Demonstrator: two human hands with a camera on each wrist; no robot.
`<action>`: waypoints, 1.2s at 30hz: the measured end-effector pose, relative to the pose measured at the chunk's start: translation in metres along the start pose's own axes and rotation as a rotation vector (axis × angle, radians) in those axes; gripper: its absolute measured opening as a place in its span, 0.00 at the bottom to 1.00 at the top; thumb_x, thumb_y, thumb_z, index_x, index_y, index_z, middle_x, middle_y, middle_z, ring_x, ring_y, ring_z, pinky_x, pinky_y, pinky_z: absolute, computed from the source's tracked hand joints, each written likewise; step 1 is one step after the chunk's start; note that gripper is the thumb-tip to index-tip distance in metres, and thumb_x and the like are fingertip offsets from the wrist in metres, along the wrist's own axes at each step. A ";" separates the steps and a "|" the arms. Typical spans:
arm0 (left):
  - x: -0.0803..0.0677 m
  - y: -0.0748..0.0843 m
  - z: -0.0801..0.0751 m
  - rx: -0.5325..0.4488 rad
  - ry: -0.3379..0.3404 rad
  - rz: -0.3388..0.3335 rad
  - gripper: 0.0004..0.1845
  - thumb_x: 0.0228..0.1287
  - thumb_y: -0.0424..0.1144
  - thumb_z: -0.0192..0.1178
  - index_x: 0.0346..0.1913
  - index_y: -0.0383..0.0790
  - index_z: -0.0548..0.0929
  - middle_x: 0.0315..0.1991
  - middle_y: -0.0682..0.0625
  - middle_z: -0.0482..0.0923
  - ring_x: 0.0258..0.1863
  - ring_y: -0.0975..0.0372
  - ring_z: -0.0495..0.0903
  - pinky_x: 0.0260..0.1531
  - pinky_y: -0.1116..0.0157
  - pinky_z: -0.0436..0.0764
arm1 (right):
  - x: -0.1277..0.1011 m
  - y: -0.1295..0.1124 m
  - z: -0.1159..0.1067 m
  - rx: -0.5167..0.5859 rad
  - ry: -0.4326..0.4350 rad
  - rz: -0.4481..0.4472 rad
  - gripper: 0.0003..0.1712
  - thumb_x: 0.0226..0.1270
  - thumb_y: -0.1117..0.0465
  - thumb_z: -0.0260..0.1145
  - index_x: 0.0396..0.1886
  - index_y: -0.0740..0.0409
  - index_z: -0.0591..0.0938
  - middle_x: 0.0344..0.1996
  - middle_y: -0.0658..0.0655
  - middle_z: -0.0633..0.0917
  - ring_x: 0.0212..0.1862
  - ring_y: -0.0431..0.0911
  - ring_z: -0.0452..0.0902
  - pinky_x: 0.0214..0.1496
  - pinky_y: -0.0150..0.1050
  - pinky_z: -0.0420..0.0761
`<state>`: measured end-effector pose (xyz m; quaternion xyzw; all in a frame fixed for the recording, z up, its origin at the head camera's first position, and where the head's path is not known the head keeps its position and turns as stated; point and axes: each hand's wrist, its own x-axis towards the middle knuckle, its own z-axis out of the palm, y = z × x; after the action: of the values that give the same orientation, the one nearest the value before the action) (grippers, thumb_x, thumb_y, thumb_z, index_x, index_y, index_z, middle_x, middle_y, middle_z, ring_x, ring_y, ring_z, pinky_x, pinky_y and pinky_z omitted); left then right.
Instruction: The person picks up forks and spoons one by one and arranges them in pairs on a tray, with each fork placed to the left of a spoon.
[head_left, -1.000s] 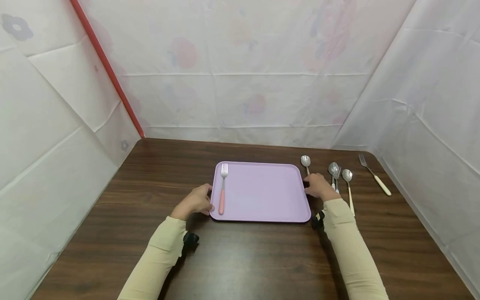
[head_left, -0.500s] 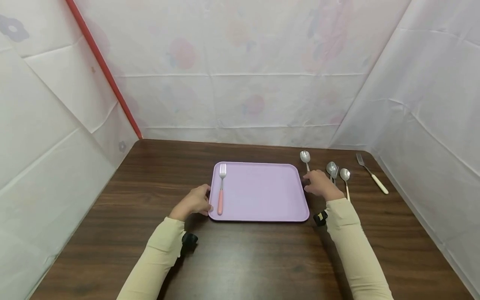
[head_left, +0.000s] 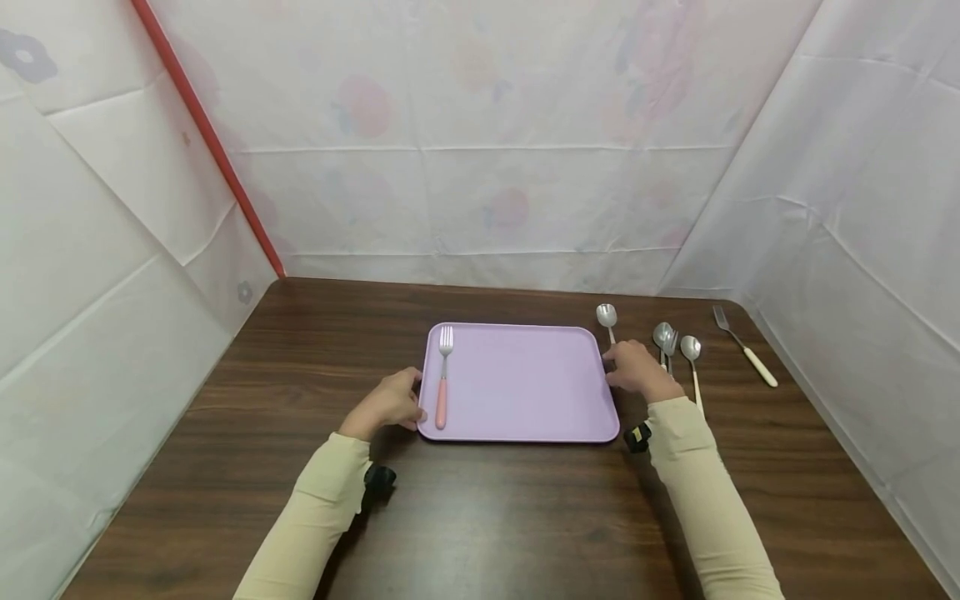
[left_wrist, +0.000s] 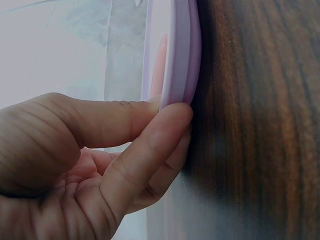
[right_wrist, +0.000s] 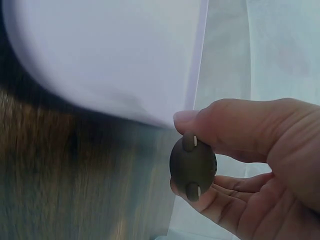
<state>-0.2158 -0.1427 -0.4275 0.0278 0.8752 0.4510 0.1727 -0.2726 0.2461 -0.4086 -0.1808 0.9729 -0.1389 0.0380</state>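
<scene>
A lilac tray (head_left: 525,392) lies flat on the dark wooden table (head_left: 480,517). A fork with a pink handle (head_left: 444,383) lies along its left side. My left hand (head_left: 390,404) pinches the tray's left rim (left_wrist: 182,50) between thumb and curled fingers (left_wrist: 165,112); the pink handle (left_wrist: 159,60) shows just past the rim. My right hand (head_left: 636,372) grips the right edge, with the thumb (right_wrist: 200,122) on the rim of the tray (right_wrist: 100,50) and the fingers curled below. A small dark round part partly hides those fingers.
Right of the tray lie a spoon (head_left: 606,317), a spoon and fork together (head_left: 663,337), another spoon (head_left: 691,348) and a white-handled fork (head_left: 746,354). White sheeting walls (head_left: 487,167) close in the table on three sides. A red pole (head_left: 210,142) leans at back left.
The view has shifted slightly. Both hands stay on the tray's edges and the tray has not visibly moved.
</scene>
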 end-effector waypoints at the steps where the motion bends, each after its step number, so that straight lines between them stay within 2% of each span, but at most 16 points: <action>1: 0.000 0.000 0.000 -0.001 -0.001 0.000 0.36 0.45 0.14 0.60 0.61 0.22 0.60 0.26 0.40 0.72 0.19 0.57 0.77 0.21 0.63 0.85 | 0.000 -0.001 0.000 0.003 0.003 0.000 0.20 0.45 0.70 0.66 0.42 0.74 0.82 0.38 0.67 0.83 0.46 0.63 0.74 0.49 0.55 0.76; 5: 0.000 0.000 0.000 -0.002 -0.005 0.003 0.36 0.45 0.14 0.60 0.61 0.22 0.60 0.25 0.39 0.72 0.20 0.56 0.77 0.21 0.63 0.85 | 0.000 -0.004 0.002 0.000 0.020 -0.046 0.19 0.44 0.70 0.66 0.39 0.73 0.83 0.36 0.67 0.83 0.42 0.62 0.75 0.46 0.54 0.77; 10: 0.000 0.000 0.000 -0.007 -0.003 0.004 0.35 0.45 0.14 0.60 0.60 0.22 0.61 0.25 0.39 0.71 0.19 0.56 0.77 0.21 0.63 0.85 | 0.001 -0.012 0.005 0.026 0.015 -0.050 0.22 0.45 0.69 0.66 0.43 0.77 0.80 0.40 0.70 0.82 0.44 0.61 0.76 0.46 0.52 0.78; 17: 0.001 0.000 0.001 -0.003 -0.002 -0.003 0.35 0.45 0.14 0.61 0.60 0.22 0.61 0.26 0.39 0.71 0.20 0.56 0.77 0.21 0.63 0.85 | 0.003 -0.024 0.009 0.073 0.017 -0.065 0.23 0.46 0.69 0.67 0.44 0.76 0.80 0.38 0.67 0.82 0.35 0.53 0.74 0.35 0.43 0.79; 20: 0.001 -0.001 0.001 -0.003 -0.001 0.001 0.35 0.45 0.14 0.61 0.60 0.22 0.61 0.26 0.39 0.72 0.20 0.56 0.77 0.21 0.63 0.85 | 0.004 -0.029 0.012 0.119 0.031 -0.096 0.21 0.45 0.69 0.68 0.42 0.77 0.80 0.33 0.65 0.83 0.29 0.49 0.74 0.29 0.39 0.78; 22: 0.001 -0.001 0.001 -0.004 -0.001 0.002 0.35 0.45 0.14 0.61 0.59 0.22 0.62 0.26 0.39 0.72 0.20 0.56 0.77 0.21 0.63 0.85 | 0.004 -0.032 0.013 0.137 0.029 -0.113 0.17 0.45 0.70 0.67 0.38 0.74 0.82 0.26 0.61 0.82 0.24 0.46 0.72 0.24 0.36 0.76; 24: 0.001 -0.001 0.001 0.001 -0.004 0.003 0.35 0.45 0.14 0.61 0.60 0.22 0.62 0.26 0.39 0.72 0.20 0.56 0.77 0.21 0.63 0.85 | 0.005 -0.035 0.015 0.157 0.022 -0.113 0.14 0.46 0.70 0.67 0.35 0.72 0.82 0.19 0.56 0.78 0.20 0.43 0.69 0.20 0.33 0.73; 27: 0.001 -0.001 0.001 0.002 -0.007 0.001 0.35 0.45 0.14 0.61 0.60 0.23 0.62 0.26 0.39 0.72 0.20 0.56 0.77 0.21 0.64 0.85 | 0.006 -0.040 0.016 0.159 0.010 -0.108 0.09 0.47 0.69 0.67 0.31 0.68 0.82 0.13 0.50 0.71 0.19 0.42 0.67 0.19 0.32 0.70; 31: 0.001 -0.001 0.000 -0.002 -0.007 -0.001 0.35 0.45 0.14 0.61 0.60 0.23 0.62 0.26 0.39 0.72 0.20 0.56 0.77 0.21 0.64 0.85 | 0.006 -0.046 0.018 0.160 0.008 -0.124 0.06 0.47 0.68 0.69 0.25 0.65 0.80 0.13 0.48 0.68 0.19 0.41 0.65 0.20 0.32 0.68; 35: 0.001 -0.001 0.000 -0.004 -0.008 0.002 0.36 0.45 0.14 0.61 0.60 0.22 0.61 0.26 0.39 0.72 0.20 0.56 0.77 0.21 0.63 0.85 | 0.007 -0.051 0.022 0.141 0.021 -0.200 0.06 0.45 0.69 0.70 0.21 0.64 0.78 0.13 0.47 0.67 0.19 0.41 0.62 0.19 0.32 0.66; 36: 0.001 -0.001 -0.001 0.000 -0.007 0.004 0.36 0.45 0.15 0.61 0.60 0.22 0.61 0.26 0.39 0.72 0.20 0.56 0.77 0.21 0.63 0.85 | 0.007 -0.052 0.023 0.138 0.021 -0.212 0.06 0.45 0.69 0.70 0.23 0.64 0.80 0.13 0.47 0.67 0.20 0.41 0.62 0.20 0.32 0.66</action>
<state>-0.2171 -0.1434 -0.4281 0.0310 0.8744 0.4514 0.1749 -0.2585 0.1907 -0.4156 -0.2782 0.9368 -0.2106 0.0253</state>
